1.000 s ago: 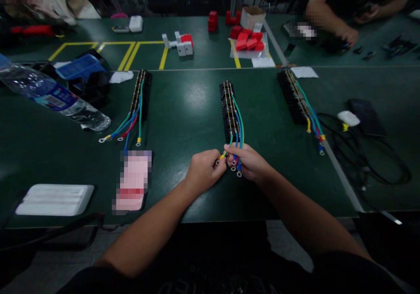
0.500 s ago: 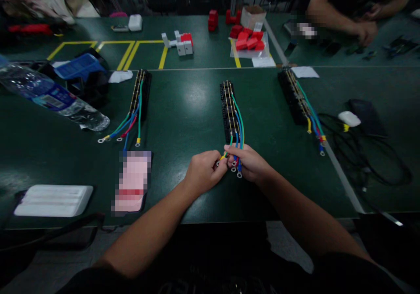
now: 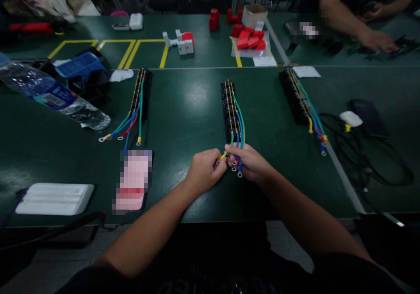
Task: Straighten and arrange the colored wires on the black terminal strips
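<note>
A black terminal block strip [image 3: 229, 106] with brass-coloured bars lies in front of me, and green, blue and red wires [image 3: 242, 127] run from it toward me. My right hand [image 3: 251, 162] is closed around these wires close to the block's near end; several ring terminals [image 3: 240, 174] poke out below its fingers. My left hand [image 3: 205, 167] pinches the yellow-sleeved ring terminal [image 3: 219, 162] of a green wire, just left of the right hand. Two similar wired strips lie apart, one on the left [image 3: 142, 92] and one on the right [image 3: 293, 95].
A water bottle [image 3: 55, 92] lies at left, near a blue tray [image 3: 82, 66]. A phone [image 3: 134, 180] and a white box [image 3: 55, 199] sit near the front edge. Red parts [image 3: 249, 40] lie farther back. Black cables [image 3: 377, 162] coil at right. A co-worker's hand [image 3: 377, 40] handles small parts.
Both my hands keep their grip with hardly any movement. The co-worker's hand at the far right has moved rightward. The whole view has shifted very slightly.
</note>
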The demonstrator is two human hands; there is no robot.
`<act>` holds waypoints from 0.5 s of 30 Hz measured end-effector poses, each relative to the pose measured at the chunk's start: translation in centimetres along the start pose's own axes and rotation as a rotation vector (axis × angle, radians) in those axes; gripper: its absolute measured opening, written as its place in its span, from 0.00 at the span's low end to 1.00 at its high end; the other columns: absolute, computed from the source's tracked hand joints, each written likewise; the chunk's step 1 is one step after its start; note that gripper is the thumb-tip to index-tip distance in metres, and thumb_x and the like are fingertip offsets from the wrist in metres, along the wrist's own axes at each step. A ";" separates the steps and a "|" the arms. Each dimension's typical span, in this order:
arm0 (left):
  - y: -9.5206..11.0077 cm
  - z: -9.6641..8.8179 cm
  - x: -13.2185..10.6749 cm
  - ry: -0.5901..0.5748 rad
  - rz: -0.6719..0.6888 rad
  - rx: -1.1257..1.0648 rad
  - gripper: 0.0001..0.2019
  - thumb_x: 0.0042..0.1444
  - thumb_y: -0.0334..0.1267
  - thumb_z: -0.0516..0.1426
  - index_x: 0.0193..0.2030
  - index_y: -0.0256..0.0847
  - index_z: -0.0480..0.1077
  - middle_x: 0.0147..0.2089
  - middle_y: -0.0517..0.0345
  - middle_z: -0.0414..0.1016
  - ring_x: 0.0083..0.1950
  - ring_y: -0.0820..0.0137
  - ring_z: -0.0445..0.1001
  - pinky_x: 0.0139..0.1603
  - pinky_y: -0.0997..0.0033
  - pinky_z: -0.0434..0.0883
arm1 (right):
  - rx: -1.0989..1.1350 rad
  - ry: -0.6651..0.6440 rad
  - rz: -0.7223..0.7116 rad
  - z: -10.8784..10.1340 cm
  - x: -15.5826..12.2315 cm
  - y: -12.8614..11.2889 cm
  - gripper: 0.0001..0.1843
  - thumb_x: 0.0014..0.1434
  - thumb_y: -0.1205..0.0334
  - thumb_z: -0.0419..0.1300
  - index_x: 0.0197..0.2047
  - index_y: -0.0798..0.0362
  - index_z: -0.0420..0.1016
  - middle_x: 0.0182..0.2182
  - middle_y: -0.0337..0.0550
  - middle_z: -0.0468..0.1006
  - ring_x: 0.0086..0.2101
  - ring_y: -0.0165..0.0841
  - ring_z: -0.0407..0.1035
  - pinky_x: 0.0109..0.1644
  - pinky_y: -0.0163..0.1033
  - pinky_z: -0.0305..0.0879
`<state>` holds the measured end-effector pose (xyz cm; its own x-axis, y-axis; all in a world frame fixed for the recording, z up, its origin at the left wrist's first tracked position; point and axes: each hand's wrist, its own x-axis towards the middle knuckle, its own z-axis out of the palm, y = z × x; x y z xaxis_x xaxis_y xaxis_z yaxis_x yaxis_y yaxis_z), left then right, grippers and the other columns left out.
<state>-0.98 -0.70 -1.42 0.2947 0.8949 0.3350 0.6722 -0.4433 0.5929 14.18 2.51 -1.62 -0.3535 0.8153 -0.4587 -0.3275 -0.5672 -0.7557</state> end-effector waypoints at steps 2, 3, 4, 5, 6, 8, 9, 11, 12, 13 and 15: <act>0.0 0.0 0.0 0.004 -0.004 -0.013 0.12 0.56 0.37 0.53 0.23 0.38 0.61 0.20 0.65 0.59 0.22 0.77 0.60 0.25 0.74 0.54 | -0.003 0.001 0.000 0.0 0.0 0.0 0.14 0.49 0.60 0.65 0.23 0.55 0.64 0.14 0.32 0.66 0.16 0.22 0.61 0.21 0.29 0.57; 0.0 0.0 0.1 0.003 -0.005 -0.015 0.11 0.56 0.36 0.53 0.23 0.38 0.61 0.20 0.65 0.60 0.22 0.77 0.60 0.25 0.74 0.54 | -0.005 0.003 0.001 0.0 -0.1 0.0 0.14 0.49 0.60 0.65 0.23 0.55 0.64 0.14 0.32 0.66 0.16 0.22 0.61 0.21 0.29 0.57; 0.0 0.0 0.1 0.000 -0.005 -0.014 0.11 0.56 0.36 0.53 0.23 0.38 0.61 0.20 0.65 0.60 0.22 0.77 0.60 0.26 0.74 0.55 | -0.008 0.002 0.002 0.0 -0.1 0.1 0.14 0.50 0.60 0.65 0.23 0.55 0.64 0.14 0.33 0.66 0.16 0.22 0.61 0.21 0.29 0.57; 0.1 -0.1 0.1 -0.004 -0.005 -0.012 0.11 0.56 0.36 0.53 0.23 0.38 0.61 0.20 0.64 0.60 0.22 0.77 0.60 0.26 0.74 0.55 | -0.012 0.002 0.001 0.0 -0.1 0.0 0.14 0.50 0.60 0.65 0.23 0.56 0.64 0.14 0.33 0.66 0.15 0.22 0.61 0.21 0.29 0.57; 0.1 -0.1 0.1 -0.010 -0.004 -0.007 0.11 0.56 0.36 0.53 0.23 0.38 0.61 0.20 0.64 0.60 0.22 0.77 0.60 0.26 0.74 0.55 | -0.016 0.001 -0.002 0.0 -0.2 0.0 0.14 0.50 0.60 0.65 0.23 0.56 0.64 0.14 0.33 0.67 0.15 0.22 0.61 0.21 0.29 0.57; 0.1 -0.1 0.0 -0.022 -0.002 0.002 0.12 0.57 0.38 0.52 0.23 0.38 0.62 0.20 0.64 0.60 0.22 0.76 0.60 0.26 0.73 0.55 | -0.021 0.002 -0.006 0.0 -0.2 0.0 0.14 0.50 0.59 0.65 0.23 0.56 0.65 0.14 0.33 0.67 0.15 0.22 0.61 0.21 0.29 0.56; 0.1 -0.2 0.0 -0.028 -0.002 0.005 0.12 0.57 0.38 0.52 0.24 0.38 0.63 0.20 0.64 0.61 0.23 0.76 0.61 0.26 0.73 0.55 | -0.023 0.005 -0.006 0.0 -0.2 0.0 0.14 0.50 0.59 0.65 0.22 0.56 0.65 0.13 0.33 0.67 0.15 0.22 0.61 0.21 0.30 0.56; 0.1 -0.2 0.0 -0.041 -0.005 0.006 0.13 0.58 0.39 0.51 0.24 0.38 0.64 0.21 0.63 0.62 0.23 0.76 0.61 0.26 0.73 0.56 | -0.024 0.009 -0.006 -0.1 -0.1 0.0 0.14 0.49 0.59 0.65 0.22 0.55 0.65 0.13 0.33 0.67 0.15 0.22 0.62 0.21 0.30 0.56; 0.2 -0.2 0.0 -0.049 -0.009 0.005 0.13 0.59 0.40 0.51 0.25 0.38 0.64 0.21 0.63 0.62 0.23 0.75 0.62 0.26 0.73 0.56 | -0.024 0.008 -0.006 -0.1 -0.1 0.0 0.15 0.49 0.59 0.65 0.22 0.55 0.64 0.13 0.33 0.67 0.15 0.22 0.62 0.21 0.30 0.56; 0.2 -0.2 0.0 -0.058 -0.014 0.005 0.13 0.59 0.40 0.51 0.25 0.38 0.64 0.21 0.63 0.63 0.23 0.75 0.62 0.27 0.73 0.57 | -0.023 0.006 -0.008 -0.1 -0.1 0.0 0.15 0.49 0.59 0.65 0.22 0.55 0.64 0.13 0.33 0.67 0.15 0.22 0.62 0.21 0.30 0.57; 0.2 -0.2 0.0 -0.072 -0.024 0.006 0.13 0.59 0.40 0.50 0.26 0.38 0.65 0.22 0.62 0.64 0.24 0.75 0.63 0.27 0.73 0.57 | -0.019 -0.002 -0.009 -0.1 0.0 0.1 0.15 0.49 0.59 0.65 0.21 0.55 0.64 0.13 0.33 0.67 0.15 0.22 0.62 0.21 0.30 0.57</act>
<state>-1.01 -0.83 -1.20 0.3266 0.9066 0.2671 0.6834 -0.4217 0.5959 14.25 2.46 -1.71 -0.3519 0.8202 -0.4511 -0.3143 -0.5575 -0.7684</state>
